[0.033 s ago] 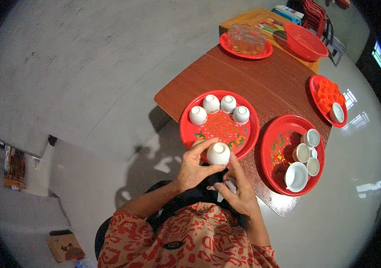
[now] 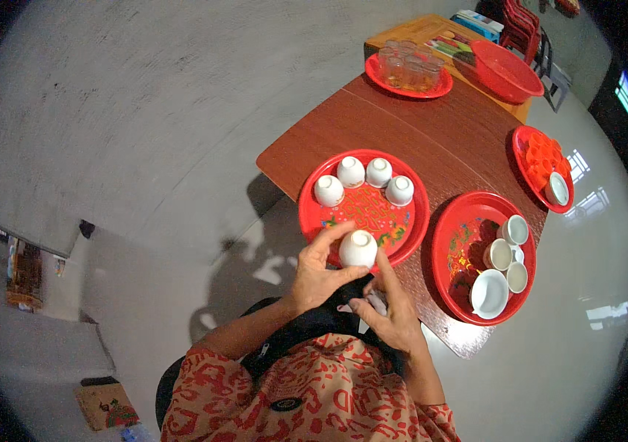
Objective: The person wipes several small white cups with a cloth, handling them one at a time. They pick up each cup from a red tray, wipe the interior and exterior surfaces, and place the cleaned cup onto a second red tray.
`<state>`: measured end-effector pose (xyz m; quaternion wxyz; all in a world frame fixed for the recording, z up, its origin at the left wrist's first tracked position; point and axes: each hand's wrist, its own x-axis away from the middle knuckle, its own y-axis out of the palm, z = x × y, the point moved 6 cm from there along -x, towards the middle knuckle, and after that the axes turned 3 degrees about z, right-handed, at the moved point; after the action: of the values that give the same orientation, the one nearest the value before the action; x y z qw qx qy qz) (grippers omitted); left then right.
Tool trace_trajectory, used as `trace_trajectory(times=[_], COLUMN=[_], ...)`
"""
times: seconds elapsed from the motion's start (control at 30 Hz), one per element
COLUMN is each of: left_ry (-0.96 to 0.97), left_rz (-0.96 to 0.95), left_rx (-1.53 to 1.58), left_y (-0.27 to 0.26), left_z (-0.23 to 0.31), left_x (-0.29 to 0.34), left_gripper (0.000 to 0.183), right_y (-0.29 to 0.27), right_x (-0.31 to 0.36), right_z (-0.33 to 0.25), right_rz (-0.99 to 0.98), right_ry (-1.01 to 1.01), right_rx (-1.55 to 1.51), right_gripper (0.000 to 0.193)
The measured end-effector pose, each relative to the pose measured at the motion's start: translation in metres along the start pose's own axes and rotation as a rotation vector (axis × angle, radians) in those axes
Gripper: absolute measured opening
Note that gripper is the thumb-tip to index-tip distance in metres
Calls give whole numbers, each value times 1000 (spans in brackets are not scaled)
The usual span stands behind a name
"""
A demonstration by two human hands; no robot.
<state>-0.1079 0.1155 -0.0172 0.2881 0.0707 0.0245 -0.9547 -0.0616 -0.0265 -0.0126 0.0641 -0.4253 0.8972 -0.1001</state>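
Head view: left hand (image 2: pixel 319 274) grips an upturned white cup (image 2: pixel 358 249) over the near red tray (image 2: pixel 312 214); right hand (image 2: pixel 391 313) clasps a cloth (image 2: pixel 376 302); nothing has visibly changed.

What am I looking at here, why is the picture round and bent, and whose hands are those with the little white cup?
This is one picture from a wide fisheye camera worn on a person's head, looking down, which is why straight edges curve near the rim. No machine is involved: the two bare hands belong to the wearer. The left hand holds a small white cup upside down, and the right hand touches it from below, with what looks like a cloth under its fingers. Beneath is a brown table. The nearest red tray carries three more upturned white cups. A second red tray to the right holds cups standing open side up. Farther off sit a tray of clear glasses, a red basin and another red tray.
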Motion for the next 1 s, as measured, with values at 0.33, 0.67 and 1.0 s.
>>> trace_trajectory(times=[0.33,0.67,1.0], left_ry=[261,158,250], left_rz=[334,432,380], left_rx=[-780,-793,-728], left_y=[-42,-57,-58], left_z=[-8,-30,-33], left_x=[-22,-28,-36], left_gripper=[55,58,56], right_y=[38,47,48], right_x=[-64,-80,-87], right_z=[28,22,31], right_rz=[-155,-197,-84], right_ry=[294,555,493], right_rx=[-508,-627,-530], right_gripper=[88,89,87])
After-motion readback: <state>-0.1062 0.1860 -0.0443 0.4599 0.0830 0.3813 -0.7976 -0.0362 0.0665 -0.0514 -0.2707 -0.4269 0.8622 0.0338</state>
